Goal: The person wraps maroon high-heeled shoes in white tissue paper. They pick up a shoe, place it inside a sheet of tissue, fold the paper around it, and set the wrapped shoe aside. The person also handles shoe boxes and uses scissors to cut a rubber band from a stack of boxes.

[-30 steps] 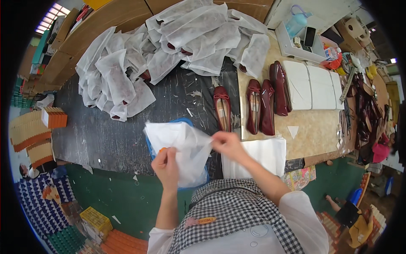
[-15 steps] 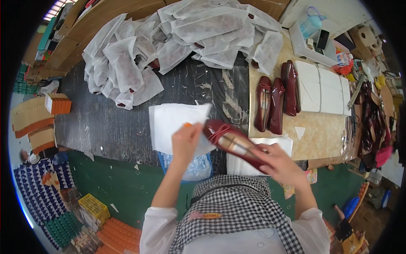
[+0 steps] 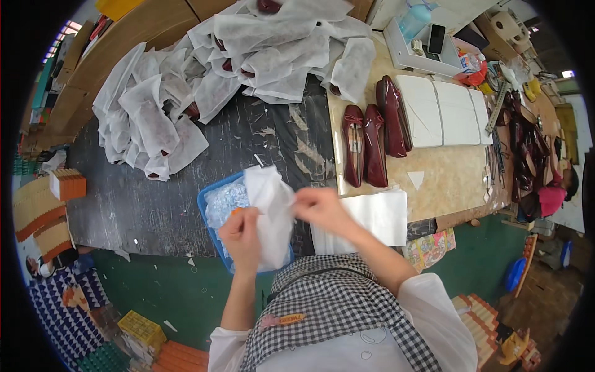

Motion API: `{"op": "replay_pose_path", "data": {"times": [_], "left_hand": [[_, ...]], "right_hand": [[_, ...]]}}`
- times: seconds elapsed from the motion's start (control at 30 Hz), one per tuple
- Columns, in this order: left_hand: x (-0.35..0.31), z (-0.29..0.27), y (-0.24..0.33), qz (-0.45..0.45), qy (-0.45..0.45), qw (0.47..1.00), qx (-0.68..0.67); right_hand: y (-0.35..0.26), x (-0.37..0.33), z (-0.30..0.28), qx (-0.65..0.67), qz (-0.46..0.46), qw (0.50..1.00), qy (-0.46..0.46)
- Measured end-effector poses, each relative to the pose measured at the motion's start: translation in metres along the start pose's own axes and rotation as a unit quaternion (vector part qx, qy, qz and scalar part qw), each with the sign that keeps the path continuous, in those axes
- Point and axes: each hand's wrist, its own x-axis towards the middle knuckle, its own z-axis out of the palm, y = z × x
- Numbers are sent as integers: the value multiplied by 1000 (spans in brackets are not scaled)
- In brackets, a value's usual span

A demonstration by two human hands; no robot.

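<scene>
- Step: we judge it to be the opening of a white bag; the next move calls for parting its mouth.
- Grip: the left hand pinches the bag; the right hand blurs at the bag's right edge, and we cannot tell its hold.
- Position: near centre, above the blue basket.
- Count: one held bag, one basket, at least three burgundy shoes farther right.
</scene>
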Motion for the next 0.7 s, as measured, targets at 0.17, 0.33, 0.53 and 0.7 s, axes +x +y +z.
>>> {"op": "replay_pose_path", "data": {"times": [0.17, 0.33, 0.53, 0.7], "left_hand": [[14, 4, -1, 32, -42, 998, 25], [35, 26, 4, 73, -97, 980, 160], [52, 24, -37, 138, -80, 966, 205], [-19, 34, 9, 222, -104, 961, 124]], "right_hand": [[128, -7, -62, -480, 54, 835, 263], [148, -7, -89, -287, 24, 916, 279], [-48, -103, -107, -256, -27, 964, -59], [-16, -42, -24, 259, 152, 951, 76]]}}
